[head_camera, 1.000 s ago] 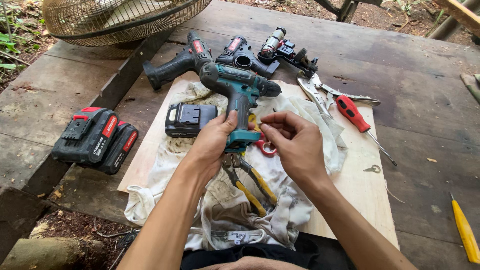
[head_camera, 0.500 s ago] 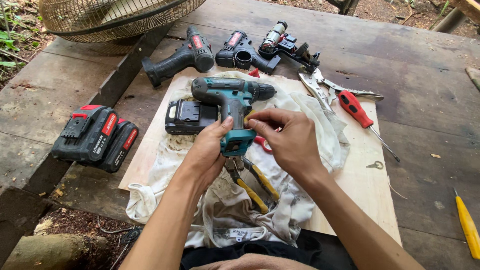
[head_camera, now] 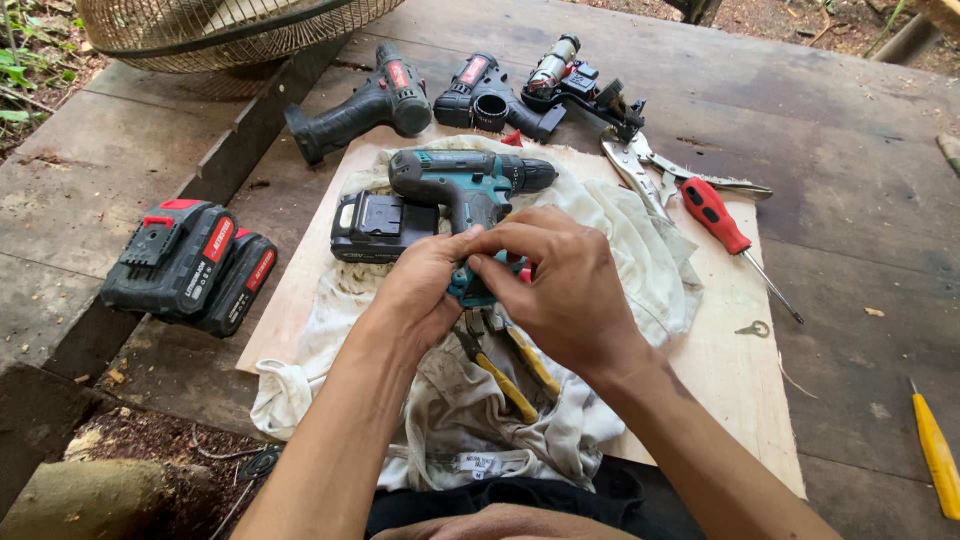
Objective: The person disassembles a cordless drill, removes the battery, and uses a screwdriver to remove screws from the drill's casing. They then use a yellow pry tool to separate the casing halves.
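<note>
A teal and black cordless drill (head_camera: 462, 184) lies on a white cloth (head_camera: 640, 250) over a plywood board (head_camera: 735, 365). My left hand (head_camera: 425, 290) grips the base of its handle from the left. My right hand (head_camera: 560, 285) closes over the same handle base from the right, fingertips meeting the left thumb. The base of the drill is mostly hidden by both hands. A black battery pack (head_camera: 378, 226) sits just left of the drill. Yellow-handled pliers (head_camera: 510, 365) lie under my hands.
A dark drill body (head_camera: 365, 108), a split drill housing (head_camera: 490, 100) and a bare motor assembly (head_camera: 580, 85) lie at the back. Metal pliers (head_camera: 640, 165), a red screwdriver (head_camera: 725, 225), a small key (head_camera: 752, 328), two red-black batteries (head_camera: 190, 265), a yellow tool (head_camera: 938, 455), a wire fan grille (head_camera: 230, 30).
The teal drill has tipped from handle-up toward lying flat on the cloth. Both hands have closed together over the handle base; the right hand moved left onto it.
</note>
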